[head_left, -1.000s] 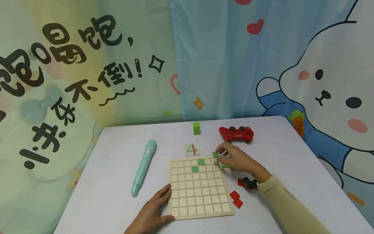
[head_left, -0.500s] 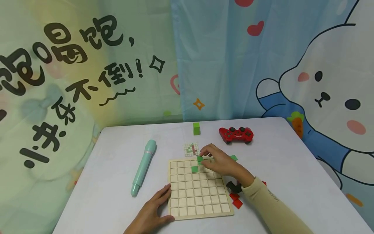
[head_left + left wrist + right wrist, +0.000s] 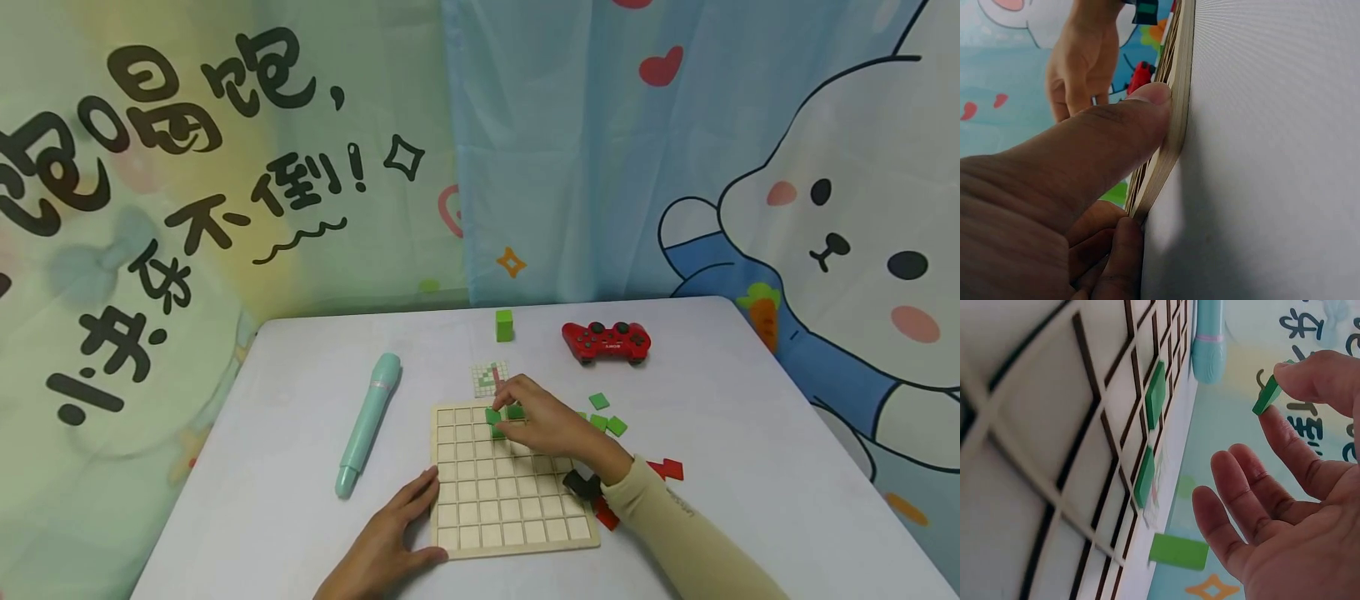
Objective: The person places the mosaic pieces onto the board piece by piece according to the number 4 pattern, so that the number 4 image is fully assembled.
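My right hand [image 3: 543,421] is over the upper part of a pale wooden grid board [image 3: 487,500], pinching a green square tile [image 3: 1266,395] between thumb and index finger. The other fingers are spread loosely in the right wrist view. Two green tiles sit in the grid's cells: one in the top row [image 3: 515,412], the other one row lower [image 3: 496,432] and partly covered by the right hand. At the board's lower left, my left hand [image 3: 390,533] rests along the edge. Its thumb [image 3: 1147,103] presses on the rim, and its fingers touch the left side.
Loose green tiles [image 3: 598,422] and red tiles [image 3: 672,469] lie right of the board. Behind it are a small pattern card [image 3: 486,379], a green block [image 3: 504,326] and a red game controller [image 3: 606,342]. A teal microphone-shaped stick [image 3: 367,425] lies to the left.
My right hand has carried the pinched green tile leftward from beyond the board's upper right corner to over the second green tile. My left hand has stayed at the board's edge.
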Demonstrator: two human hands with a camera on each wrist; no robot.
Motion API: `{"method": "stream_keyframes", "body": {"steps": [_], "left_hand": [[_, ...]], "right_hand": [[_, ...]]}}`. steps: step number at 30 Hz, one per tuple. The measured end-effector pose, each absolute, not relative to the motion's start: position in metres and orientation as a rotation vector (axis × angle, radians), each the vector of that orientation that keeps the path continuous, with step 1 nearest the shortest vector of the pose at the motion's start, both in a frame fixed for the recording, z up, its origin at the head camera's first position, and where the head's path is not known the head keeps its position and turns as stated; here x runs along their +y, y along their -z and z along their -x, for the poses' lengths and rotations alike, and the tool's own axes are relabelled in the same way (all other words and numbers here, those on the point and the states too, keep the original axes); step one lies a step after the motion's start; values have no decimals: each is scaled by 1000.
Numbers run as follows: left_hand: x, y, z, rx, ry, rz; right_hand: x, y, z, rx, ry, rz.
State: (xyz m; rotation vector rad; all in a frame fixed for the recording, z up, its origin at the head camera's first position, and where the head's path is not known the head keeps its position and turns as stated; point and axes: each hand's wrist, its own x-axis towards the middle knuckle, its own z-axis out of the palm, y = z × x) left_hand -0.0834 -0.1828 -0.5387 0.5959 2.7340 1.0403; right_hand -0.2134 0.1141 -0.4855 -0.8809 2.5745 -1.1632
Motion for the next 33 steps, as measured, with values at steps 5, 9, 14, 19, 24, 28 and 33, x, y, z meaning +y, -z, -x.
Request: {"method": "stream_keyframes", "body": {"steps": [5, 9, 14, 19, 24, 28, 33], "left_hand": [[-183, 539, 84, 2739, -1033, -602], [-183, 539, 84, 2734, -1040, -602], [-183, 539, 84, 2730, -1047, -603], [-182, 538, 84, 2744, -1034, -609], [-182, 537, 84, 2751, -1023, -613], [-182, 537, 84, 2748, -1019, -604], [-181, 536, 84, 2745, -1017, -597]], "right_hand": [[104, 487, 210, 2620, 1088, 922], [98, 491, 209, 2630, 1037, 945], [94, 495, 207, 2665, 976, 947], [92, 497, 204, 2706, 931, 978], [92, 497, 204, 2711, 922, 980], [92, 498, 203, 2707, 919, 990], [92, 499, 203, 2711, 908, 999]]}}
